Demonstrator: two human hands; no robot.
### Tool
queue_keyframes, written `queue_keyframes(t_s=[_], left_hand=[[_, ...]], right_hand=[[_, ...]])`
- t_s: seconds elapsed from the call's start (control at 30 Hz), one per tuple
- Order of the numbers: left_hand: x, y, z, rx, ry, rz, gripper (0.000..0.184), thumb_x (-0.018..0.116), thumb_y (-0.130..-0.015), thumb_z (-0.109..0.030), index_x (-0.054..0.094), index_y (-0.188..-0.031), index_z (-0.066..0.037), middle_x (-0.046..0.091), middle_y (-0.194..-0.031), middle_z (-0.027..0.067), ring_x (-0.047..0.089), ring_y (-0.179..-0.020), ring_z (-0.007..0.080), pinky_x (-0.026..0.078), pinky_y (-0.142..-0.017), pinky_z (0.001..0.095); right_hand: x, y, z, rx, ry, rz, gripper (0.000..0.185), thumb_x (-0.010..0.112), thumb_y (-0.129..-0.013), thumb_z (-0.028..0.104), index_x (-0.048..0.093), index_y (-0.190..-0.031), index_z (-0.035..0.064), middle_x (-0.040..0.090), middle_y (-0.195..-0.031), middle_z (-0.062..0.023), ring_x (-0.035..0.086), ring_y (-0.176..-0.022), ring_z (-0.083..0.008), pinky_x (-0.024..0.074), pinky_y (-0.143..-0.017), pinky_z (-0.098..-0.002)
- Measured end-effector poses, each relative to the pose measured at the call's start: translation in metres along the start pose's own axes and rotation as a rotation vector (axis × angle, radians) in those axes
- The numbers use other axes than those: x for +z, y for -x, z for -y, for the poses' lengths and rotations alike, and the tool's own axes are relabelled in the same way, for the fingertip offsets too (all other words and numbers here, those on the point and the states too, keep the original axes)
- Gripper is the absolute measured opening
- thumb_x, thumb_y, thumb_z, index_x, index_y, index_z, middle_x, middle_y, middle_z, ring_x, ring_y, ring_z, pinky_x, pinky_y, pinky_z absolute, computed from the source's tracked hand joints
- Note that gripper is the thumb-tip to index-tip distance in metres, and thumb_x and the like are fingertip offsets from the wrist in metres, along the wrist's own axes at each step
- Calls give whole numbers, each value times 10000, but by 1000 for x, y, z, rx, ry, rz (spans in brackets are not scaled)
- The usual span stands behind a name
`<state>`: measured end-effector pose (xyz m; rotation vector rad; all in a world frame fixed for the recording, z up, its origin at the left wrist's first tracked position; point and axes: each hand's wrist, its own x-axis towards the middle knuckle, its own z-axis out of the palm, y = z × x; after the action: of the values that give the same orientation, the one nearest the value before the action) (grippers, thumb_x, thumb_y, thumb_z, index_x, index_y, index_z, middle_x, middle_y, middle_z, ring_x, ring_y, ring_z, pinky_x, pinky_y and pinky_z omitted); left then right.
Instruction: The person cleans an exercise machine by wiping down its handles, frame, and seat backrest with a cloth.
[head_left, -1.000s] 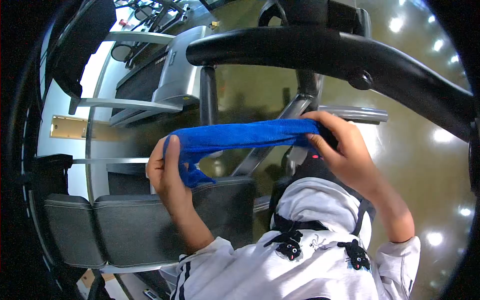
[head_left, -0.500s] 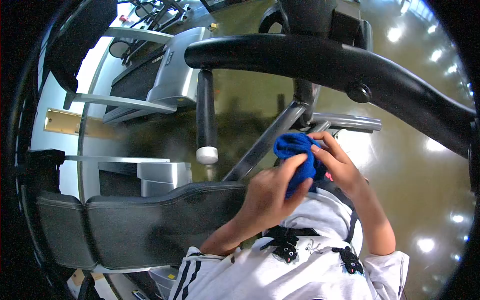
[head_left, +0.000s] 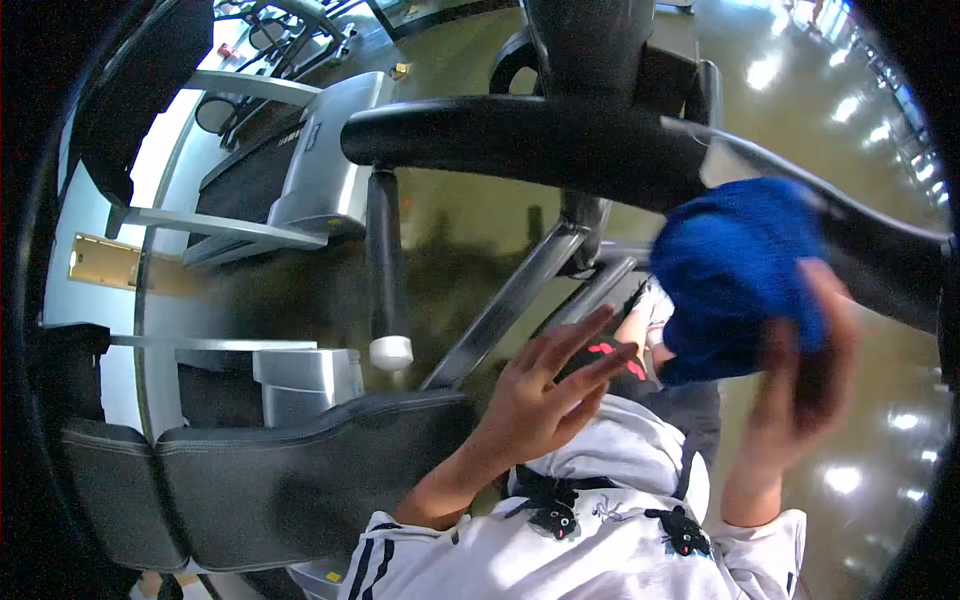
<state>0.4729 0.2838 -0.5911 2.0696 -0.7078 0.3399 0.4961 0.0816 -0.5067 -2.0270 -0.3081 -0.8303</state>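
Observation:
A bundled blue cloth (head_left: pixel 740 275) is lifted at the right, in front of the black machine frame. My right hand (head_left: pixel 810 360), blurred by motion, grips its lower right side. My left hand (head_left: pixel 550 390) is above my lap with its fingers apart and nothing in it, separated from the cloth by a gap. Something pale and translucent (head_left: pixel 735 160) shows just above the cloth; what it is cannot be made out.
A thick black curved bar (head_left: pixel 500 140) crosses ahead. A black handle with a white end (head_left: pixel 390 350) hangs at centre left. Black padded cushions (head_left: pixel 310 480) lie at lower left. A silver treadmill (head_left: pixel 330 160) stands beyond.
The cloth was stretched between both hands, then bunched up between them. Now my right hand has carried it right and up, and my left hand has let go. The view has shifted slightly.

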Motion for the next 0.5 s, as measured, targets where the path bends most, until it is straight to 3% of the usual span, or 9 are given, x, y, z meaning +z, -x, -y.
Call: queue_keyframes(t_s=[0.07,0.1,0.13,0.2,0.23,0.27,0.37,0.5], left_hand=[[-3,-5,3,-61,-135,50,540,648,-765,-64,516,-1274,-182,469,-1314,133,542,-1077,309,460,-890,423],[-4,-4,6,-45,-139,90,461,624,-794,-85,528,-1245,-94,473,-1310,176,514,-1145,343,437,-932,419],[-5,-3,8,-34,-131,87,461,624,-794,-85,528,-1245,-94,473,-1310,176,514,-1145,343,437,-932,419],[-4,-3,10,-38,-104,105,459,612,-787,-70,526,-1237,-55,489,-1291,165,529,-1118,325,433,-936,403],[-4,-3,10,-51,-127,115,447,608,-787,-76,528,-1226,-37,512,-1257,152,540,-1094,310,429,-938,386],[-3,-3,10,-39,-122,117,447,608,-787,-76,528,-1226,-37,512,-1257,152,540,-1094,310,429,-938,386],[3,5,13,-173,-160,177,415,614,-796,-121,545,-1195,-31,524,-1236,132,543,-1097,283,436,-932,372],[10,11,18,-168,-159,201,435,614,-809,-137,533,-1233,-81,536,-1201,116,557,-1021,295,446,-885,395]], right_hand=[[-4,-23,-9,-117,281,-354,284,570,-868,55,555,-1126,-65,588,-1152,-177,551,-1081,-287,383,-984,-384],[-7,-35,-21,-187,332,-395,289,577,-868,69,557,-1127,-57,590,-1151,-169,554,-1080,-276,378,-986,-389],[-9,-46,-35,-257,383,-435,294,585,-867,83,559,-1129,-49,592,-1149,-161,556,-1078,-264,374,-988,-394],[2,-60,-65,-254,475,-264,283,608,-850,117,583,-1115,20,612,-1117,-126,569,-1064,-238,369,-990,-385],[17,-62,-69,-154,888,-127,268,626,-820,141,601,-1083,93,619,-1085,-92,576,-1037,-235,367,-987,-367],[30,-63,-67,-236,971,-207,293,639,-784,145,599,-1073,124,621,-1058,-68,579,-997,-234,387,-958,-375],[55,-66,-59,-260,702,-60,360,641,-738,119,586,-1094,110,618,-1036,-74,581,-963,-245,400,-922,-416],[109,-60,-49,-413,454,102,376,606,-704,84,589,-1079,87,608,-1083,-78,566,-1007,-262,391,-927,-421]])
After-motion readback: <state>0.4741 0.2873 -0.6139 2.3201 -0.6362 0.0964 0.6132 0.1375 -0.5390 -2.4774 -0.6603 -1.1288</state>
